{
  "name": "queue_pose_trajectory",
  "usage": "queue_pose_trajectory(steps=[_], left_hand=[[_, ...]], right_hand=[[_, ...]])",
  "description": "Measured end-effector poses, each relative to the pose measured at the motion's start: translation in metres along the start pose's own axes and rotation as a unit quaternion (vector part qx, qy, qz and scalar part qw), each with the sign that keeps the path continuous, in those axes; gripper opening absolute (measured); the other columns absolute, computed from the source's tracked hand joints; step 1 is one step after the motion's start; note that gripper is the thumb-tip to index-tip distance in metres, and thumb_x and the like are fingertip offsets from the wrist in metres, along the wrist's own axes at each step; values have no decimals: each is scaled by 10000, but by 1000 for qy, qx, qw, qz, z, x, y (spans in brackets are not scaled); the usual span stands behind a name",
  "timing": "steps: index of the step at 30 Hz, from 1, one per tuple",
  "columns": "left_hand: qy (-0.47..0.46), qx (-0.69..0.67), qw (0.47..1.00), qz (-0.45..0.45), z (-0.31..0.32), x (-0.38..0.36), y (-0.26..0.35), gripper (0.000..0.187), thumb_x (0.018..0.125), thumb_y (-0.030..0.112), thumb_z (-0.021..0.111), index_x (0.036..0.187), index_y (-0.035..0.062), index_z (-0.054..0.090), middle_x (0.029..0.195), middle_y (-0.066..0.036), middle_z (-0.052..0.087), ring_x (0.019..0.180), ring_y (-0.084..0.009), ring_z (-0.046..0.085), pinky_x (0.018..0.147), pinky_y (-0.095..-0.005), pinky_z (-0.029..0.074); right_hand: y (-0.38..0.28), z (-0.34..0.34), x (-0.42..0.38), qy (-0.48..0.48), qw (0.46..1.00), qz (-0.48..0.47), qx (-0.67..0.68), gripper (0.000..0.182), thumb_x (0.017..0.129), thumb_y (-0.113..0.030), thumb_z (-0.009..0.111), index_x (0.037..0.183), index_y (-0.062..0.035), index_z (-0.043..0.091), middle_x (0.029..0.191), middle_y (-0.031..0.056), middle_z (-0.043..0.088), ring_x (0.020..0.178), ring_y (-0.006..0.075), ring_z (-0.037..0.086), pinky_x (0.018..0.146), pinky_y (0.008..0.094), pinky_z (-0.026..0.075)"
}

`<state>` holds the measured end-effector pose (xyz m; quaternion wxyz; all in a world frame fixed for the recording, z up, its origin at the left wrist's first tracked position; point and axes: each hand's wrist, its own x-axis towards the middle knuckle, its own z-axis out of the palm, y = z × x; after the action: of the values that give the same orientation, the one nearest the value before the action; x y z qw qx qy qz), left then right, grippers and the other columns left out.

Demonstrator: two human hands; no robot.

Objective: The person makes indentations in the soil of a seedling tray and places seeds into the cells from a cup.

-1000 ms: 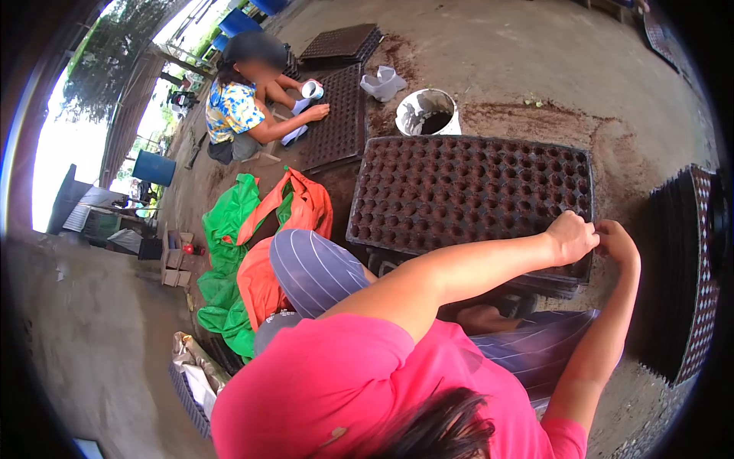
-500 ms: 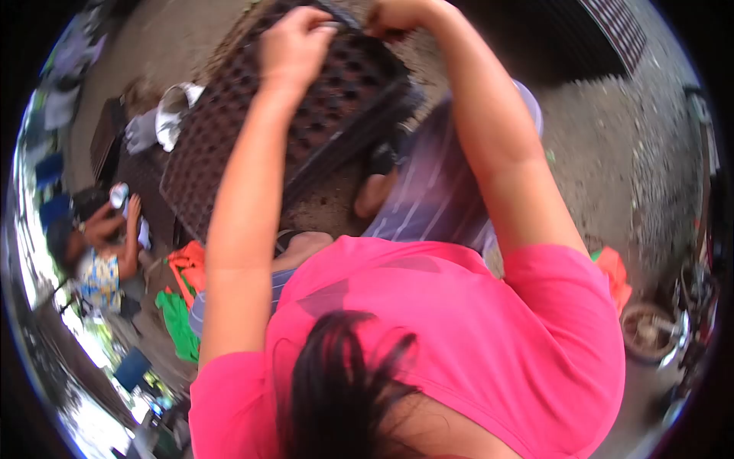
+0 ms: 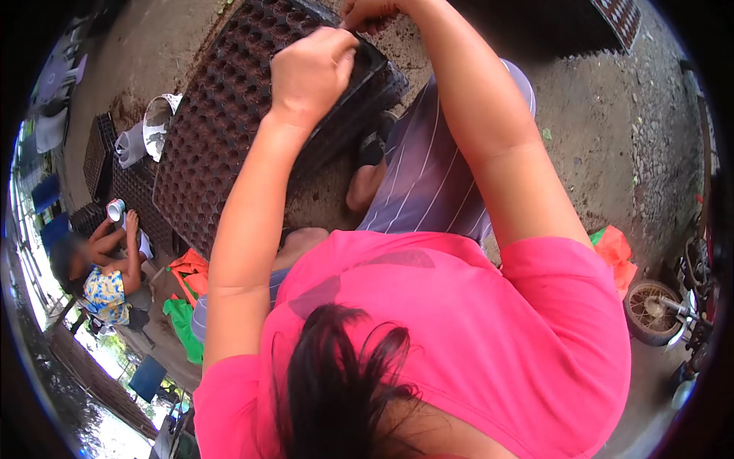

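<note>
A black seedling tray (image 3: pixel 222 122) with many dark, soil-filled cells lies tilted in front of me, on top of other trays. My left hand (image 3: pixel 312 75) is closed above its right side, thumb and fingers pinched together. Close by, at the tray's far right corner, my right hand (image 3: pixel 373 15) is also closed, its fingertips pointing toward the left hand. Whatever sits between the fingers of either hand is too small or hidden to make out.
A white bucket (image 3: pixel 157 126) and a grey bag (image 3: pixel 131 145) stand left of the tray. Further left, a seated person (image 3: pixel 111 287) holds a white cup (image 3: pixel 115 209). More trays (image 3: pixel 623 23) are stacked at upper right. A motorcycle wheel (image 3: pixel 652 312) is at right.
My left hand has moved slightly down and right, and my right hand slightly left, bringing them closer together. The view has shifted a little and become sharper.
</note>
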<state>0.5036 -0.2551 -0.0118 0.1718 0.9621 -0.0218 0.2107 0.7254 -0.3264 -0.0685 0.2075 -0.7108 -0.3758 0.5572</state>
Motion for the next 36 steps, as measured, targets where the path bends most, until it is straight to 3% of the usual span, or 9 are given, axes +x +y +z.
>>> queue_pose_trajectory(steps=[2,8,14,17,20,23,26,32,36], left_hand=[[-76,31,996,41,15,-11,4,53,872,150,693,918,153,720,891,-42,717,790,-298,715,678,-416,575],[-9,-34,998,-43,-8,6,1,84,873,129,730,944,94,760,943,-89,742,860,-295,727,757,-369,582],[-80,24,996,-8,3,8,-28,105,876,111,739,971,76,766,926,-93,750,835,-261,738,740,-350,577],[-15,-99,982,-160,-18,14,-38,145,849,192,766,962,101,777,913,-111,761,832,-283,743,744,-367,577],[7,-18,977,-210,-29,12,-54,131,854,173,763,960,97,775,907,-103,763,801,-270,746,737,-353,577],[1,-52,982,-182,-28,18,-45,125,860,183,761,961,111,775,916,-107,761,806,-271,741,745,-351,578],[-37,14,998,-43,0,14,-49,97,862,176,730,943,139,767,935,-64,751,845,-292,729,752,-392,586],[-6,3,995,-102,-14,30,-52,89,872,185,713,927,135,760,939,-68,745,852,-305,725,747,-405,579],[-39,46,997,-46,3,27,-72,92,876,175,711,939,125,755,937,-72,739,843,-309,720,747,-418,575]], right_hand=[[8,1,12,-9,999,-21,36,232,938,-290,737,926,-59,757,751,62,687,624,181,605,573,360,512],[11,-1,13,-10,999,-31,26,254,942,-299,737,898,-49,751,758,69,691,621,181,604,571,348,520],[-10,-3,-8,9,999,10,-42,264,941,-300,733,878,-44,752,729,69,692,614,183,605,561,377,493],[2,-3,-3,8,998,-33,-58,253,932,-297,735,898,-47,760,725,67,694,615,182,605,569,387,489],[6,-9,-6,3,998,-32,-60,236,925,-293,733,920,-59,767,730,61,696,620,184,609,577,384,499],[-11,-4,-26,6,998,4,-57,175,930,-245,741,972,-79,782,745,48,712,628,162,635,581,347,527],[-3,2,-10,10,1000,-23,-14,179,941,-271,712,954,-93,706,742,-1,648,646,138,602,582,327,490],[-1,2,-11,-1,1000,-17,-21,198,938,-295,725,964,-101,701,748,9,657,676,143,629,592,317,492],[-4,3,-18,-5,999,-39,-32,224,952,-306,718,935,-84,693,727,16,661,631,108,609,536,280,459]])
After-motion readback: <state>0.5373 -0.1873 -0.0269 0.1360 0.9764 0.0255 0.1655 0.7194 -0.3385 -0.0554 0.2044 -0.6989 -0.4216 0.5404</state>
